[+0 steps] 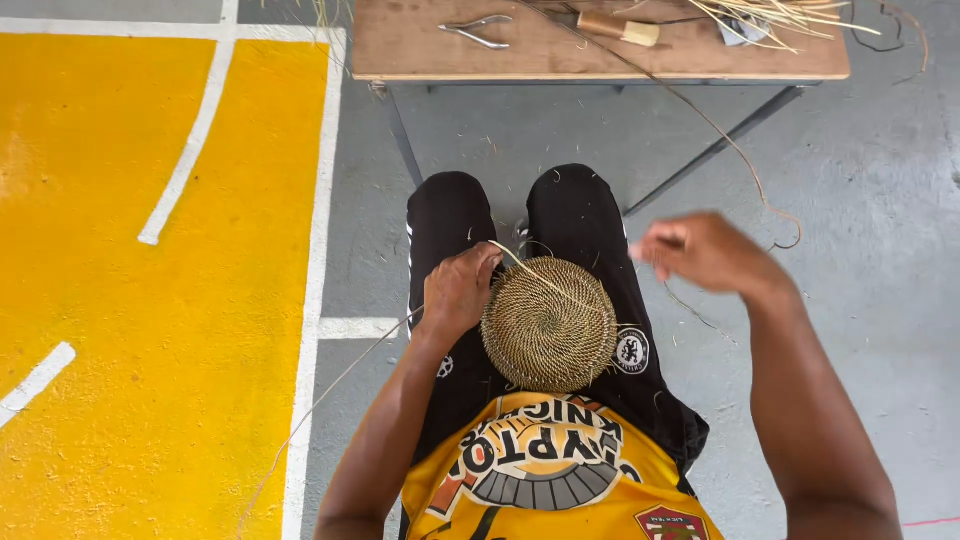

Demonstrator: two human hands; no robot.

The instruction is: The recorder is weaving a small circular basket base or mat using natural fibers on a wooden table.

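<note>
Yellow shirt (560, 480) with a round print fills the bottom, closest to the camera, w/ black shorts (575, 215) above it on both legs. On the lap sits a round woven disc (549, 324), tight coils of pale fibre, lying flat between the two thighs.

Left hand (458, 290) grips the disc at its left edge; fingers are curled and pressed together around the rim, thumb side up. A thin strand (540, 278) starts just at this hand's fingertips and runs across the top of the disc toward the right. Another long strand (330, 395) hangs down from below the left wrist, going over the floor to the lower left.

Right hand (700, 252) is in the air, up and to the right of the disc, not touching it. It is blurred. Fingers look bent inward, close together, approx. like a pinch, but I cannot tell if a strand is really between them. A thin fibre (745, 160) passes behind this hand, from the bench down to the floor.

Far in front of both hands stands a wooden bench (420, 45) on metal legs. On it lie metal pliers (476, 32), a tool w/ wooden handle (615, 27), and a bundle of pale straw (775, 15). To the left of the left hand the floor (150, 350) is painted yellow w/ white lines; to the right it is grey.
</note>
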